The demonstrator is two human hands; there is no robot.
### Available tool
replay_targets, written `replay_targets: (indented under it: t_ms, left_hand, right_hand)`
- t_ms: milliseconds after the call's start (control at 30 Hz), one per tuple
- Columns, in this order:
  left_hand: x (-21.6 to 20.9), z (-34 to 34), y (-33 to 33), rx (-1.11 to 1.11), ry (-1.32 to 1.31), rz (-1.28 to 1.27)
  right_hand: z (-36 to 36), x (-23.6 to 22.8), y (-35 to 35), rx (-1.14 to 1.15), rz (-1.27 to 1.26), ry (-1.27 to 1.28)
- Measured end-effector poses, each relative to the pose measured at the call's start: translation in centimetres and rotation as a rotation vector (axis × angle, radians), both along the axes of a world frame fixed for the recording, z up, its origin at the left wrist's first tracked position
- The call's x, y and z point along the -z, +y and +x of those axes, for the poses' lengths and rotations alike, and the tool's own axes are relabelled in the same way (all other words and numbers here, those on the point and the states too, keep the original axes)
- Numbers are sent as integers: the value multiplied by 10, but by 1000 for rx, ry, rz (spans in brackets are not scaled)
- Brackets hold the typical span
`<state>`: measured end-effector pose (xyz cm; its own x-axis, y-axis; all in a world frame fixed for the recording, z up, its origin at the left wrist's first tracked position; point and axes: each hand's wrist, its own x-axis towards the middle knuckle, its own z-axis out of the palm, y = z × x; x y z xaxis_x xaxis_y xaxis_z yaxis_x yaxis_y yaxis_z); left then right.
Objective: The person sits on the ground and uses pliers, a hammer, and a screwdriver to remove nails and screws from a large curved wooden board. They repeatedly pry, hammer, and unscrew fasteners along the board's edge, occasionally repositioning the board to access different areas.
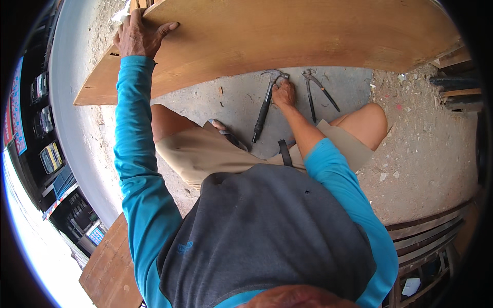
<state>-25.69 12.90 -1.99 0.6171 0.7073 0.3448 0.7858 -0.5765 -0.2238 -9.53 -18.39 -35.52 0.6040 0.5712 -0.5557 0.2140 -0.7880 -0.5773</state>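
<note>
A long brown wooden panel (287, 33) stretches across the far side in front of me. My left hand (138, 38) grips its left end, thumb on the broad face and fingers over the edge. On the grey ground between my legs lies a claw hammer (263, 110) with a black handle pointing back toward me. My right hand (284, 93) is closed at the hammer's head, its fingertips partly hidden there. Just right of that hand lies a pair of pincers (321, 87) with dark handles spread apart.
Wooden slats (426, 238) of a bench-like piece stand at the near right. A brown board (110, 262) lies at the near left. Dark timber pieces (457, 92) are stacked at the far right. Debris dots the ground; shelves with boxed goods (50, 156) line the left.
</note>
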Motion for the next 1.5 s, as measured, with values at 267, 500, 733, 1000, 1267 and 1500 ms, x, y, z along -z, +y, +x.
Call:
replay_targets:
  t_ms: [267, 500, 733, 1000, 1267, 1500]
  left_hand:
    - [0, -14, 6, -70, 115, 8]
    - [-4, -1, -17, -96, 28, -77]
    - [-12, 2, -21, -118, -5, -103]
    - [-8, -2, -23, -31, -74, -60]
    - [-6, -5, -21, 76, -186, -20]
    - [-3, -5, -26, 89, -224, -19]
  right_hand:
    - [-3, -1, -17, -118, -102, 134]
    - [-2, -12, -9, 0, 1, 167]
    - [51, -45, 30, 363, 465, 98]
    - [169, -253, 51, 446, 1174, -377]
    - [236, -318, 80, 303, 1047, -982]
    - [248, -330, 69, 141, 707, -1029]
